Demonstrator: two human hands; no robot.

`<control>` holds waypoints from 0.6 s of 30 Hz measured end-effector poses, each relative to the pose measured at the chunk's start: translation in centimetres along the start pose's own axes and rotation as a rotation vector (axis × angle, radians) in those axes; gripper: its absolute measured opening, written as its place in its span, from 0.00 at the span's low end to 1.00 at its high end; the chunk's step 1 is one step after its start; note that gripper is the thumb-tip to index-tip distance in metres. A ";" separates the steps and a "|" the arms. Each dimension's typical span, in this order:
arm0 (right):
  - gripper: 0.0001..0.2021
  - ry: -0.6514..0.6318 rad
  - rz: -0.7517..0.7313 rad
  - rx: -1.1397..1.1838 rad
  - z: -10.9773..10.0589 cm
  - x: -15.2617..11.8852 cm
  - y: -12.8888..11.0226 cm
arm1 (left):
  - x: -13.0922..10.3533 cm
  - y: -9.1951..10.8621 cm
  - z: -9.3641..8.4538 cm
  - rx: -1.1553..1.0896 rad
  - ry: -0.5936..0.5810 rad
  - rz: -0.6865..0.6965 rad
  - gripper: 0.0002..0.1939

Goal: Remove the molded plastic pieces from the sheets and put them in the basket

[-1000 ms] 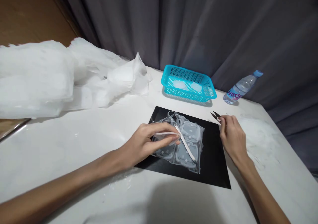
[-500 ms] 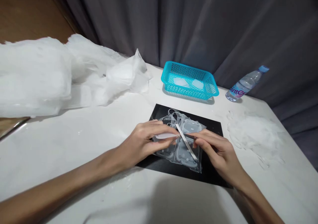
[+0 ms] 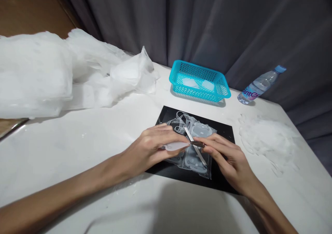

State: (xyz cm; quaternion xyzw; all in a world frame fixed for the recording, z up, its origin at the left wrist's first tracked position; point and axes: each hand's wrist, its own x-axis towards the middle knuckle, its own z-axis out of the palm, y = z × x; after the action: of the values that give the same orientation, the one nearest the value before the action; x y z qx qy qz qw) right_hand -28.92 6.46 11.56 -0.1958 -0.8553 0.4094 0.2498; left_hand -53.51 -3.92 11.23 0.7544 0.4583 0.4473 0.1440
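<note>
Black rectangular mat (image 3: 219, 180) bears a clear, moulded plastic sheet (image 3: 192, 163). Above it, the left hand (image 3: 149, 146) pinches a thin, translucent white plastic piece (image 3: 176, 146), probably light, bendy, best gripped by its rim; the right hand (image 3: 230, 158) holds dark-bladed snips (image 3: 197, 144).

The left hand (image 3: 150, 146) covers part of the white piece (image 3: 176, 146) and the near left of the clear plastic sheet (image 3: 195, 162), and I can't make out what lies beneath. Fingers of the right hand (image 3: 233, 159) hide the grip of the dark-bladed tool (image 3: 197, 144). The left edge crops the white wrapping (image 3: 33, 69); the pale heap (image 3: 271, 137) is too hazy to name, the specks on the bench (image 3: 77, 140) too small, and the bottle's (image 3: 259, 85) lettering is only partly visible
</note>
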 end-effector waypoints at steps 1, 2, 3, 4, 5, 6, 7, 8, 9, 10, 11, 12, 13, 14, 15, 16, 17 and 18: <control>0.16 0.002 -0.002 -0.003 0.0 0.0 0.0 | 0.0 0.0 0.0 0.009 0.000 0.012 0.09; 0.16 0.002 -0.003 -0.007 -0.1 0.0 0.0 | 0.0 0.0 0.0 0.018 -0.002 0.023 0.09; 0.16 0.000 -0.001 -0.010 -0.1 0.0 -0.1 | 0.0 -0.1 0.0 0.024 -0.003 0.035 0.09; 0.15 -0.004 0.001 -0.012 -0.1 0.1 -0.1 | 0.0 -0.1 0.0 0.029 -0.004 0.043 0.09; 0.15 -0.008 0.004 -0.013 -0.2 0.1 -0.2 | 0.0 -0.2 0.0 0.033 -0.007 0.050 0.10; 0.15 -0.014 0.007 -0.013 -0.2 0.1 -0.2 | 0.0 -0.3 0.0 0.034 -0.011 0.053 0.10; 0.15 -0.017 0.009 -0.012 -0.2 0.1 -0.2 | -0.1 -0.3 0.0 0.034 -0.012 0.058 0.10; 0.15 -0.021 0.010 -0.011 -0.3 0.1 -0.2 | -0.1 -0.4 0.0 0.033 -0.011 0.062 0.11; 0.15 -0.022 0.010 -0.011 -0.3 0.1 -0.2 | -0.1 -0.4 0.0 0.032 -0.011 0.067 0.11; 0.15 -0.022 0.012 -0.013 -0.3 0.1 -0.2 | -0.2 -0.5 0.0 0.031 -0.012 0.068 0.11; 0.15 -0.023 0.015 -0.016 -0.3 0.1 -0.1 | -0.2 -0.5 0.0 0.030 -0.014 0.069 0.11; 0.15 -0.025 0.019 -0.019 -0.3 0.1 -0.1 | -0.2 -0.5 0.0 0.030 -0.016 0.065 0.11; 0.15 -0.027 0.023 -0.021 -0.3 0.0 -0.1 | -0.2 -0.5 0.0 0.030 -0.020 0.057 0.11; 0.15 -0.030 0.025 -0.022 -0.3 0.0 -0.1 | -0.2 -0.5 0.0 0.032 -0.024 0.047 0.11; 0.15 -0.032 0.024 -0.021 -0.3 0.0 -0.1 | -0.2 -0.5 0.0 0.035 -0.024 0.037 0.10; 0.14 -0.033 0.024 -0.021 -0.3 0.1 -0.1 | -0.2 -0.5 0.0 0.037 -0.023 0.030 0.10; 0.14 -0.032 0.022 -0.021 -0.3 0.1 -0.1 | -0.2 -0.4 0.0 0.038 -0.023 0.025 0.10; 0.14 -0.033 0.023 -0.022 -0.4 0.1 -0.2 | -0.2 -0.4 0.0 0.037 -0.022 0.024 0.10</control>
State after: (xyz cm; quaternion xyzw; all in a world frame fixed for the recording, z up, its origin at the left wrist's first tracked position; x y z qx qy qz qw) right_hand -28.79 6.61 11.92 -0.2014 -0.8616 0.4059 0.2289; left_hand -53.80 -3.89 10.84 0.7674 0.4557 0.4320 0.1297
